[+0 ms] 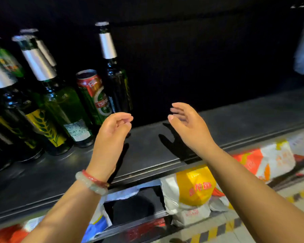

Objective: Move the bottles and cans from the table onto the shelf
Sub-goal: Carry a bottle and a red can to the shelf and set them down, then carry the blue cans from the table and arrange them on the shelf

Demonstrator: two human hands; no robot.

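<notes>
Several green beer bottles with silver foil necks stand on the dark shelf (235,120) at the left; one with a white back label (65,109) is nearest the front. A red and green can (95,97) stands among them. Just right of the can is a dark bottle (114,74), the rightmost. My left hand (112,130), with bracelets at the wrist, hovers empty a little in front of that bottle and the can, fingers loosely curled. My right hand (186,125) hangs over the bare shelf to the right, fingers spread, holding nothing.
The shelf's metal front rail (165,165) runs across below my wrists. On the lower level lie snack bags, one yellow and white (193,188), one orange and white (263,160). Yellow-black floor tape (218,228) shows at the bottom right. The shelf's right half is bare.
</notes>
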